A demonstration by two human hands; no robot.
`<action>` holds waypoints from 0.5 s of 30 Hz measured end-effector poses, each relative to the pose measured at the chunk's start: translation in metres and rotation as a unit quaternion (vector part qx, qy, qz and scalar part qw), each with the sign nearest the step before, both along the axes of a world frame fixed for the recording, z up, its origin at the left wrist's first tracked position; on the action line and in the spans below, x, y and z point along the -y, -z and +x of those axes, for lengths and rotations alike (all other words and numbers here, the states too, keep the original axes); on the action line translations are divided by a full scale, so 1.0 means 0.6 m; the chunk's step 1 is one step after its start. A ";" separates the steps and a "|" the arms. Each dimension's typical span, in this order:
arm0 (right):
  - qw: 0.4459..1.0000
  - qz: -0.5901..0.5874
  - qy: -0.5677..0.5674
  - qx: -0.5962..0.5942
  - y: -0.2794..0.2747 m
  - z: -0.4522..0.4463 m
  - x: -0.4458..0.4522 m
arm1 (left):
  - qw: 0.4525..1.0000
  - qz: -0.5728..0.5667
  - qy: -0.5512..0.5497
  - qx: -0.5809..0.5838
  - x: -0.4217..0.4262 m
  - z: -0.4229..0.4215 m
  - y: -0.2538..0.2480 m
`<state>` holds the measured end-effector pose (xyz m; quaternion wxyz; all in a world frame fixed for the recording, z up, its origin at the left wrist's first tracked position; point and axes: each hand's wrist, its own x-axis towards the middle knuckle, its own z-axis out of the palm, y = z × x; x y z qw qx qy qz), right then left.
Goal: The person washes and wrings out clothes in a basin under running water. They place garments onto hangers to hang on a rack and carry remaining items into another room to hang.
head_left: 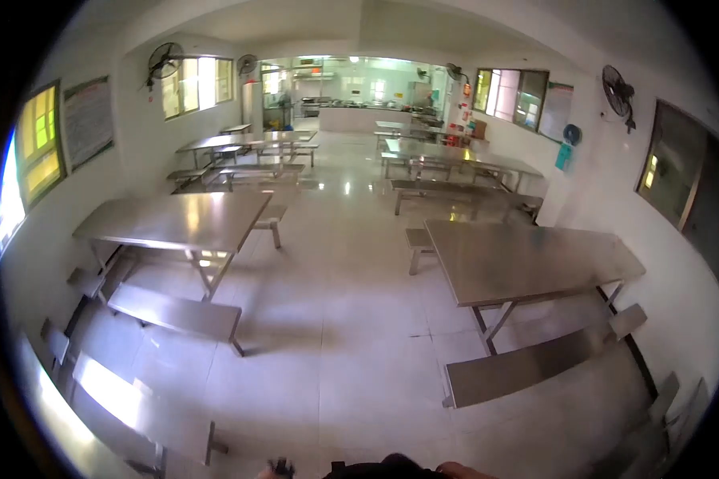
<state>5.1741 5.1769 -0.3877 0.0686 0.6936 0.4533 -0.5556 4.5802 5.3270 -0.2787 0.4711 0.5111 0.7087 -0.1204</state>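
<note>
At the bottom edge of the head view, a sliver of skin that looks like part of my right hand (462,470) shows; its fingers are cut off by the frame. A small black object (280,466) pokes up at the lower edge left of centre. Beside it is a little skin tone that may be my left hand (265,473), too little to make out the fingers. Between them lies a dark, rounded shape (383,466) that I cannot name. Whether either hand holds anything is hidden.
Metal dining tables stand along both sides, a near left table (176,219) and a near right table (527,255), with benches such as the right bench (527,367). A tiled aisle (327,295) runs between them to a kitchen counter (359,120). Wall fans (617,92) hang above.
</note>
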 end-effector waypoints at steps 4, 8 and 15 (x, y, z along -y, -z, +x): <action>0.946 0.068 0.296 -0.117 0.076 0.072 -0.164 | 0.980 0.197 0.029 -0.016 -0.429 0.133 -0.062; 0.991 -0.116 0.059 -0.038 0.215 0.180 -0.394 | 0.951 0.305 -0.013 0.056 -0.700 0.293 -0.160; 0.985 0.078 -0.146 0.049 0.071 0.288 -0.949 | 0.996 0.086 -0.005 -0.034 -0.861 0.370 -0.041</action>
